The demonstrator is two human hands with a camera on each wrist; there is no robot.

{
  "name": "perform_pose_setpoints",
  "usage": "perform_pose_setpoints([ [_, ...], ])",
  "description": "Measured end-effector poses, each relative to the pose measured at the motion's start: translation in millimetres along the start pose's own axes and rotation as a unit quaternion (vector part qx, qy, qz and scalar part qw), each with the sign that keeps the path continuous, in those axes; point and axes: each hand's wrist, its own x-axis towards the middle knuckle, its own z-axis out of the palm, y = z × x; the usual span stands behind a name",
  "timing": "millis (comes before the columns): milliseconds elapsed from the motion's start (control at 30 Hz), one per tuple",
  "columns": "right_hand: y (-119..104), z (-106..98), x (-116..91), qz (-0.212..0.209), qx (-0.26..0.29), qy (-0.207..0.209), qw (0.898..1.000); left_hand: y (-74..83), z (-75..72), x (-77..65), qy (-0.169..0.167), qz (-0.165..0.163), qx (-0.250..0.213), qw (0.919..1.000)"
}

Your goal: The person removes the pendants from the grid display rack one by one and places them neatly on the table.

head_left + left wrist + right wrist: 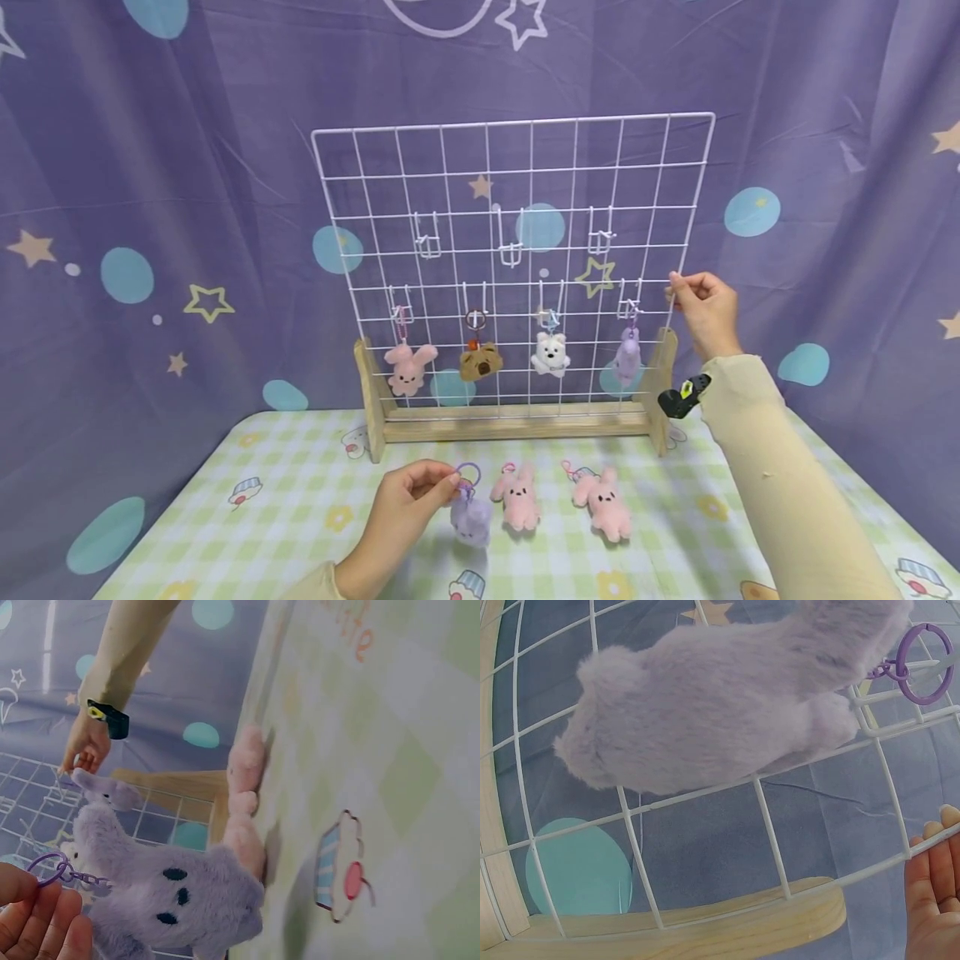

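My left hand (411,498) pinches the purple ring of a lilac plush keychain (471,522), which dangles low over the front of the table. In the left wrist view the plush (176,896) shows its dark eyes, with a short chain running up to the ring (48,870). My right hand (707,310) grips the right edge wire of the white grid rack (510,171). Beside that hand another lilac plush keychain (627,357) hangs from a hook; the right wrist view shows this plush (712,705) close up with its purple ring (925,664).
Two pink bunny keychains (519,500) lie on the checked tablecloth (300,500). On the lower hooks hang a pink bunny (409,371), a brown bear (481,362) and a white bear (551,356). Three upper hooks (511,252) hold nothing. A wooden base (517,425) supports the rack.
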Motion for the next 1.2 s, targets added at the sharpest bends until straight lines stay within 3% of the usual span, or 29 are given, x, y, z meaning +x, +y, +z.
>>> perform_pose_setpoints([
  [300,1.9,-0.7,0.4,-0.005,0.007,-0.003,1.000,-10.8,-2.4,0.5,-0.013,0.003,0.005,0.9999],
  [533,0.8,-0.8,0.7,0.001,0.001,-0.004,1.000,-16.6,-0.2,7.2,0.005,-0.001,0.015,0.9999],
  [833,-0.9,-0.4,0.7,0.002,0.001,-0.008,1.000,-24.9,3.7,20.3,0.029,0.025,0.043,0.9984],
  [1200,-1.5,-0.1,0.4,0.003,0.000,-0.007,1.000,-34.9,4.5,32.8,0.032,0.040,0.054,0.9973],
])
